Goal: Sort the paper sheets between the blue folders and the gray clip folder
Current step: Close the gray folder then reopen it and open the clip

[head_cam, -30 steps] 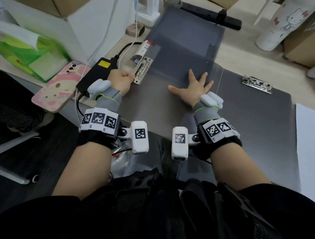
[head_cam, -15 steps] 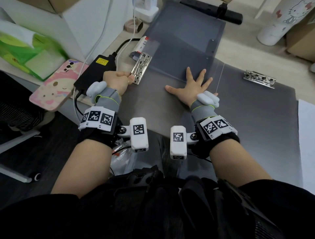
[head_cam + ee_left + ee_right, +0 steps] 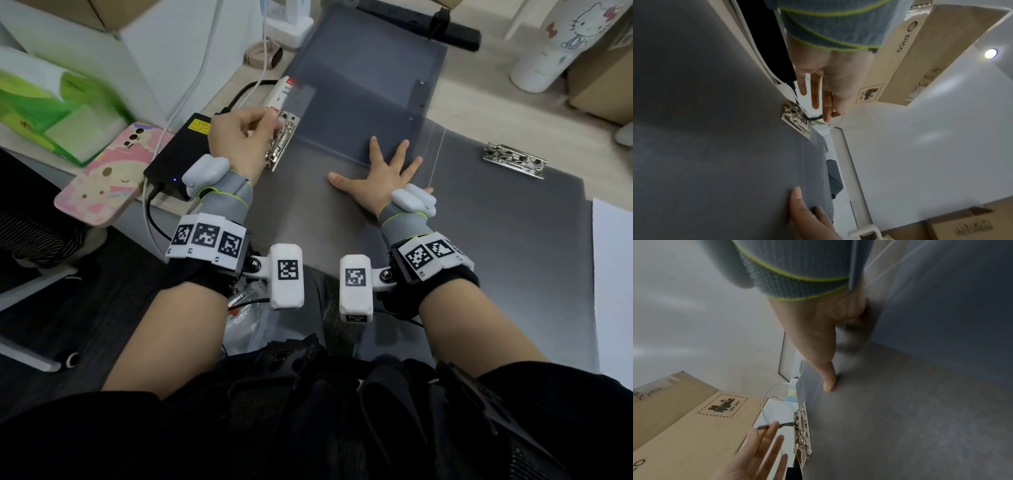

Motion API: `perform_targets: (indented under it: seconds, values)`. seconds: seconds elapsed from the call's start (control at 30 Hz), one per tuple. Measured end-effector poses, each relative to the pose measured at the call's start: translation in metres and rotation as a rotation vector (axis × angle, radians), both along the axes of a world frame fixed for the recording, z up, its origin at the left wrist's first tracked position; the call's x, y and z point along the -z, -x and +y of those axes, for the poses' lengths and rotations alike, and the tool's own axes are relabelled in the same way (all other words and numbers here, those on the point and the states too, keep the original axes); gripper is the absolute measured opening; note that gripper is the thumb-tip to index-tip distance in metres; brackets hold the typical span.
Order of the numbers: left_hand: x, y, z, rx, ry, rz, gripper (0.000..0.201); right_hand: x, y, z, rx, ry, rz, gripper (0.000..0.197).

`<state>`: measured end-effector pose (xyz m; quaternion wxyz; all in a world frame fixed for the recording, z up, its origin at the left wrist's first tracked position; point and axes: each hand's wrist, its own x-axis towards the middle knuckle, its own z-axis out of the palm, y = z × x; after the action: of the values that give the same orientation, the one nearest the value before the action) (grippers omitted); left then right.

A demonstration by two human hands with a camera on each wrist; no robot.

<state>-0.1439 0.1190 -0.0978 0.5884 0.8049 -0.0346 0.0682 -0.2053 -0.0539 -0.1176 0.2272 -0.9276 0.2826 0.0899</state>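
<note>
Right now the right hand point(image 3: 380, 178) lies flat, its fingers point(image 3: 375, 150) spread apart and pressing down on the gray clip folder point(image 3: 342, 212), which lies open across the middle of the bench point(image 3: 455, 99). The right wrist view shows the thumb tip planted on that gray sheet. At about ten o'clock from it, the left hand point(image 3: 239, 137) hovers at the folder's left edge beside the metal clip point(image 3: 279, 144). In the wrist views its fingers point(image 3: 764, 443) look straight and loosely apart, one tip touching the clip's thin raised lever, and they hold nothing that I can see; the head view is less clear, since they seem bent there.

A second metal clip point(image 3: 513, 164) sits at two o'clock from the right hand, on what looks like another open gray cover. At three o'clock, along the frame's right edge, lies a white paper sheet point(image 3: 613, 291), mostly cut off.

As for progress, I judge the sorting barely begun: no sheet is under either clip, and the paper lies apart from both hands. Opening the clip seems to be the step in hand; filing the sheets remains.

Beyond the open folder, at twelve o'clock, lies a darker folder point(image 3: 373, 61); whether it is one of the blue ones I cannot say in this light. How many sheets wait at the edge is hidden.
</note>
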Motion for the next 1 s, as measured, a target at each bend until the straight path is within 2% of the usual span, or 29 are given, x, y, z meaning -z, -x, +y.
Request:
perform_targets:
  seconds: [0.1, 0.2, 0.27, 0.33, 0.43, 0.77, 0.87, 1.0]
  values:
    - [0.000, -0.009, -0.009, 0.047, -0.098, -0.020, 0.032, -0.001, 0.000, -0.001, -0.008, 0.006, 0.002, 0.101]
    - [0.002, -0.020, -0.014, 0.087, -0.344, -0.030, 0.050, -0.001, 0.001, 0.000, -0.009, 0.008, 0.005, 0.100]
    - [0.003, -0.022, -0.017, 0.052, -0.550, -0.036, 0.043, 0.000, 0.000, 0.000, -0.009, 0.005, 0.004, 0.100]
    - [0.002, -0.023, -0.021, 0.066, -0.677, -0.022, 0.037, 0.001, 0.000, 0.000, -0.007, 0.003, 0.002, 0.101]
    - [0.002, -0.025, -0.024, 0.117, -0.810, 0.050, 0.050, 0.002, -0.001, 0.000, -0.001, 0.001, -0.004, 0.101]
    - [0.006, -0.025, -0.031, 0.086, -0.895, 0.048, 0.056, 0.004, -0.003, -0.001, -0.001, 0.009, 0.005, 0.100]
    - [0.002, -0.020, -0.041, 0.087, -0.909, 0.010, 0.061, 0.006, -0.004, -0.005, 0.004, -0.047, -0.021, 0.099]
    - [-0.010, -0.013, -0.060, 0.154, -0.798, -0.106, 0.064, 0.004, 0.000, -0.014, 0.010, -0.171, -0.109, 0.089]
